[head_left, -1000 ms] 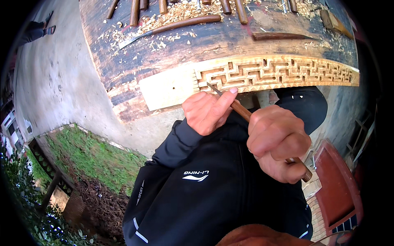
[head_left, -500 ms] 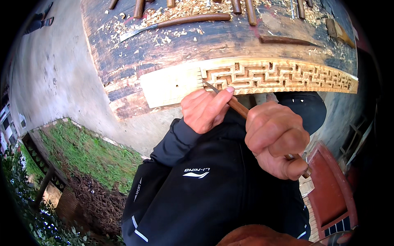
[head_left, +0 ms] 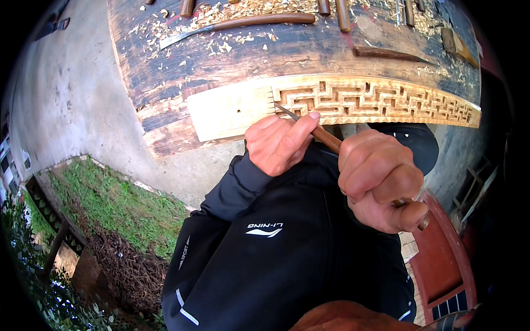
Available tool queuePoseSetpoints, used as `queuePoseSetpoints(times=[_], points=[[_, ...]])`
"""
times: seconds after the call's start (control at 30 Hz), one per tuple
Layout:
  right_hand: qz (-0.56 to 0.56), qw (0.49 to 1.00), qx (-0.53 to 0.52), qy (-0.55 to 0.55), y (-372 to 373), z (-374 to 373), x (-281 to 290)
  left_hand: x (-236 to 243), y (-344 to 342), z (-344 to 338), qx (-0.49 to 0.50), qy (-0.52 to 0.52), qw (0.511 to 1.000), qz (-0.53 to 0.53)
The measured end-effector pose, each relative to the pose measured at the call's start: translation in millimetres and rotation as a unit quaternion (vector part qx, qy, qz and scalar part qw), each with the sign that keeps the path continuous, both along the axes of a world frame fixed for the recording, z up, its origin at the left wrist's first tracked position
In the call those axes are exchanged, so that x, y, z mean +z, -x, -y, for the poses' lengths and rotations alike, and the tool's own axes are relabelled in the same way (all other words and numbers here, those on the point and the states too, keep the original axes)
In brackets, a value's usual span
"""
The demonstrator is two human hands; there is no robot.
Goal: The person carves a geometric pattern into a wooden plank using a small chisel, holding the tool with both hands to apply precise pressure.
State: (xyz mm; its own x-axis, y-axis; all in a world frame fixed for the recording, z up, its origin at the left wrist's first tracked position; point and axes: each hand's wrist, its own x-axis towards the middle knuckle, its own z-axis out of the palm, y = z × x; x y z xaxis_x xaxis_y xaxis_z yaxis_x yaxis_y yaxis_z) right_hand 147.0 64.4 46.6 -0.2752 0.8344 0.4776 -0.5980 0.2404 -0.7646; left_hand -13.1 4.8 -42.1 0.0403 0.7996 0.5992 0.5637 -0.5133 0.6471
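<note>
A long pale wooden board (head_left: 232, 113), carved with a maze-like fretwork pattern (head_left: 381, 102), lies along the near edge of a dark workbench (head_left: 165, 71). My right hand (head_left: 381, 182) is closed around the wooden handle of a carving chisel (head_left: 327, 139). My left hand (head_left: 281, 140) pinches the chisel's shaft near the blade, thumb stretched along it. The blade tip touches the left end of the carved pattern. Both forearms wear a dark jacket.
Several wooden-handled chisels (head_left: 259, 21) and wood shavings (head_left: 237, 8) lie on the far part of the bench. Bare concrete floor (head_left: 61, 105) is to the left, a grass patch (head_left: 121, 209) lower left, and a red stool (head_left: 441, 259) lower right.
The chisel tip has slid a little to the left along the carving's end, with both hands keeping their grip; the view has shifted slightly.
</note>
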Motion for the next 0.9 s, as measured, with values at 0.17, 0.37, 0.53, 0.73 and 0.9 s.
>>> queuePoseSetpoints(times=[0.17,0.37,0.53,0.73,0.9], points=[[0.022,1.0,-0.007,0.013,9,-2,7,-8,-6,-1,0.035,-0.016,0.998,0.049],[0.094,0.994,-0.043,0.04,29,-3,22,-11,-8,-3,0.055,-0.027,0.995,0.081],[0.174,0.983,-0.064,-0.008,47,-6,17,-6,-9,0,0.081,0.001,0.99,0.113],[0.112,0.99,-0.073,0.052,25,0,18,-3,-3,-4,0.044,0.004,0.998,0.047],[-0.004,0.996,-0.059,0.065,2,-5,17,-1,-2,-2,0.009,0.022,1.0,-0.005]])
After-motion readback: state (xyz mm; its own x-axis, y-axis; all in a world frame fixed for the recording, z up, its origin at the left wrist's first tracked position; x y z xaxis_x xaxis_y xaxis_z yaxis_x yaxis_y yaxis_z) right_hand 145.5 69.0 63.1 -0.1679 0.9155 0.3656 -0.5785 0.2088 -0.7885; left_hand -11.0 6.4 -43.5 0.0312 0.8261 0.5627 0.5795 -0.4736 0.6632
